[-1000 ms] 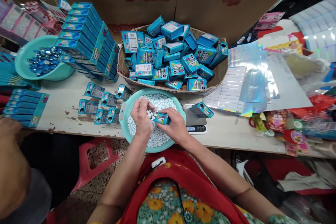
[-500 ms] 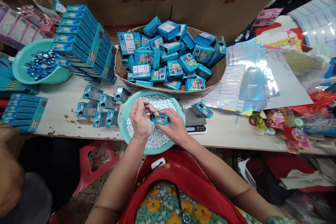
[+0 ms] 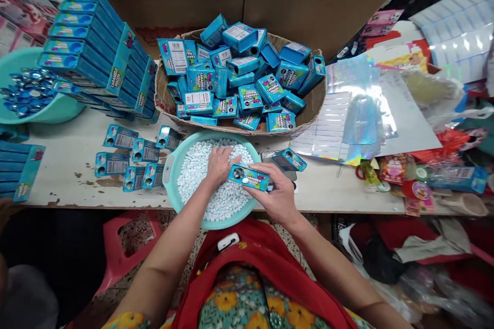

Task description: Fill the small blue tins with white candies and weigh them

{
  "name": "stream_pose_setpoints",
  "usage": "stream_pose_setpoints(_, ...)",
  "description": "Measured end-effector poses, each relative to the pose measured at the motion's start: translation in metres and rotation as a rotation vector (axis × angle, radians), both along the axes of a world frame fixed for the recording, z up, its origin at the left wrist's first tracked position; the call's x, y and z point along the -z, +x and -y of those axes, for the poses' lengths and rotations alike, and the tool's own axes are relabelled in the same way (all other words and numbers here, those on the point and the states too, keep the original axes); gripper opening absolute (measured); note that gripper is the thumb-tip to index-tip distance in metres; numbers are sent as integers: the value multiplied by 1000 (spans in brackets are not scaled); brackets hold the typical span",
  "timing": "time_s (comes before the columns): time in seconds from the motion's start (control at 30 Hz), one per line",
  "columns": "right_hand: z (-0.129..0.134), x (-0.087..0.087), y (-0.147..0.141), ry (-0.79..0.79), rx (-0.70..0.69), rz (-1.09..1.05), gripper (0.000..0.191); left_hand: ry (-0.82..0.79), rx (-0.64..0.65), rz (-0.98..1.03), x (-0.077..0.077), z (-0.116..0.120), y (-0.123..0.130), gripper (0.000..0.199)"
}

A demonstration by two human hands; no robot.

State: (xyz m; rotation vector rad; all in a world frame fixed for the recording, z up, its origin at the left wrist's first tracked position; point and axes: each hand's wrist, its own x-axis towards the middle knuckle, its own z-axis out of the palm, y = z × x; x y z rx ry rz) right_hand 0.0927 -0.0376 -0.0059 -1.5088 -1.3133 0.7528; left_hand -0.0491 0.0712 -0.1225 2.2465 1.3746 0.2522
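Note:
My right hand (image 3: pixel 278 191) grips a small blue candy box (image 3: pixel 252 179) over the right side of a turquoise basin (image 3: pixel 170 164). The box's end with a round hole points left, and a white piece lies on its face. Inside the basin, white candies (image 3: pixel 196 175) form a wide layer. My left hand (image 3: pixel 219 167) reaches down into them, fingers stretched out and their tips partly hidden among the candies. Right of the basin, another blue box (image 3: pixel 290 159) lies on a digital scale (image 3: pixel 266 156), mostly hidden behind my right hand and the box.
Behind the basin stands a cut-down carton (image 3: pixel 320 105) heaped with blue boxes. Stacked display packs (image 3: pixel 116 72) rise at left, beside a basin of blue foil-wrapped pieces (image 3: pixel 33 92). Several loose boxes (image 3: pixel 144 150) lie before them. Shiny sheets (image 3: pixel 358 118) cover the right side.
My left hand has moved from the box down into the candies. My right hand has shifted right with the box, which now shows its hole upward. The view has turned slightly.

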Motion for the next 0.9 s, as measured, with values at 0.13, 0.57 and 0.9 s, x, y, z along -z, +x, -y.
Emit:
stream_pose_setpoints(0.13,-2,6,-3,-56,13,15,31,-30,5,-116,-7,18,-13,21)
stream_pose_setpoints(0.57,-12,11,-14,-153,-181,313,29,-666,-801,1317,-76,28,-20,30)
stream_pose_setpoints(0.9,-26,3,-31,-136,-251,356,30,-352,-830,1444,-115,30,-6,26)
